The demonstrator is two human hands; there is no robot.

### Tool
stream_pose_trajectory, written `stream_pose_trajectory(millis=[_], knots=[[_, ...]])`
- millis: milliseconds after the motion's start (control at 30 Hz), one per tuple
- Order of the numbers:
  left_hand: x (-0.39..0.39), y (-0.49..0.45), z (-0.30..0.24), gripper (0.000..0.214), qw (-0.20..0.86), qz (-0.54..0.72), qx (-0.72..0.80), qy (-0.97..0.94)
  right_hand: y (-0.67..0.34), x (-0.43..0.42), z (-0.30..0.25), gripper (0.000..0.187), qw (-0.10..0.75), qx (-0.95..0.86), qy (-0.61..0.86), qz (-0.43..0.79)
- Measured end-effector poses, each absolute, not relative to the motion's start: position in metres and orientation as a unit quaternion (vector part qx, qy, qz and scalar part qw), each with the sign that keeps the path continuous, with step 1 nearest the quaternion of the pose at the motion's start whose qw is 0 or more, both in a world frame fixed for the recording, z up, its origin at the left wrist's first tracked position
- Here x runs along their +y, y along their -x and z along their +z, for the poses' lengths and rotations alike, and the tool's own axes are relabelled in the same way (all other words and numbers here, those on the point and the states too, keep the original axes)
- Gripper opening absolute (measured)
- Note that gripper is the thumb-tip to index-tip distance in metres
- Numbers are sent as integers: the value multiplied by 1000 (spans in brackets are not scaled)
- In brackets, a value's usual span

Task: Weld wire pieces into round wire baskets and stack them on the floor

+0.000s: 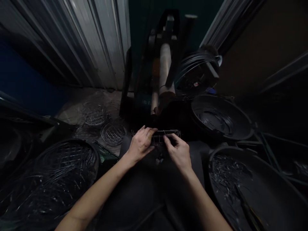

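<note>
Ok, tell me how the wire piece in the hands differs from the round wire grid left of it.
The wire piece shows as a long narrow strip, while the round wire grid shows its full circle. The wire piece is held up between the left hand and right hand; the round wire grid lies flat on the floor, untouched. Both are thin metal wire mesh.

I see both of my bare forearms stretched forward and angled inward, drawing close together. My left grip [141, 144] lies palm-down with the wrist slightly bent, its fingers [150, 131] curled forward and the thumb tucked beneath them. My right grip [179, 153] sits just beside it, back of the hand up, thumb and forefinger pinched closed. The fingertips of the two nearly meet.
</note>
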State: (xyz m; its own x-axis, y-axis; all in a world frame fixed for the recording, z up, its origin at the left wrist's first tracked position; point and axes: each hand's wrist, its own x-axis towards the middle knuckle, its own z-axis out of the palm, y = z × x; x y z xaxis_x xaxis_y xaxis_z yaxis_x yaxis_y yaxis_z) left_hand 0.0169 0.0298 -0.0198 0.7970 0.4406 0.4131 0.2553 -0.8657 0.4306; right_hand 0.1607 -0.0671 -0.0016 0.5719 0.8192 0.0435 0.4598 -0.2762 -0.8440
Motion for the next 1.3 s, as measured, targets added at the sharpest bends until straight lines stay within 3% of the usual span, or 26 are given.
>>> stream_pose_trajectory(millis=[1300], knots=[[81, -30, -33, 57, 167, 364, 212, -892, -162, -8, -7, 32, 459, -475, 744, 103]])
